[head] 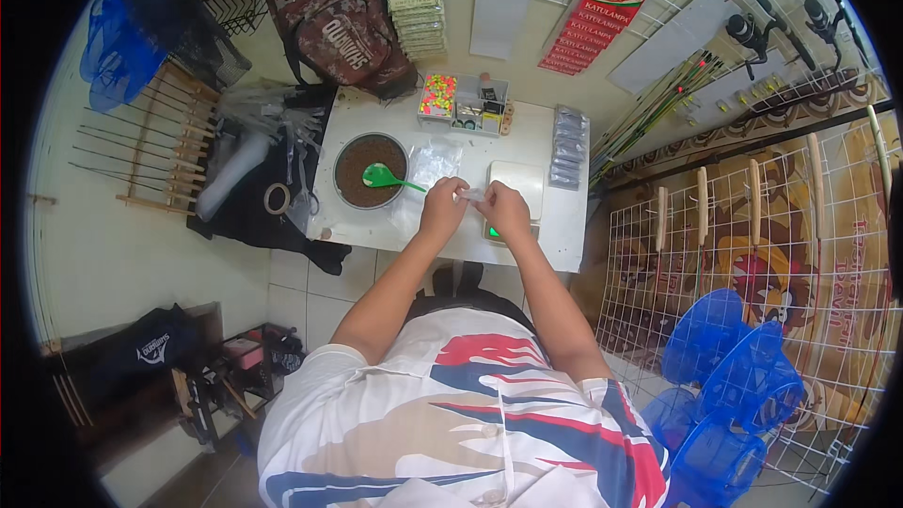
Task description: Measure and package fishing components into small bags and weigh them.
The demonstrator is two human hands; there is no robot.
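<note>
Between my two hands is a small clear plastic bag [473, 195], pinched at its ends. My left hand [444, 206] grips one end, close to the handle of a green plastic spoon [381, 176]. My right hand [506, 207] grips the other end, over the near part of a white digital scale [517, 180] with a lit green display. The spoon rests in a round metal bowl [343, 192] filled with brown crumbly bait. Flat clear plastic bags [434, 159] lie on the white table [353, 228] between bowl and scale.
At the table's back stands a compartment box [480, 128] with bright beads and small items. A row of filled packets [568, 148] lies on the right. Left are a tape roll [277, 199] and scissors on black cloth. A wire rack [635, 275] stands right, near blue nets [734, 381].
</note>
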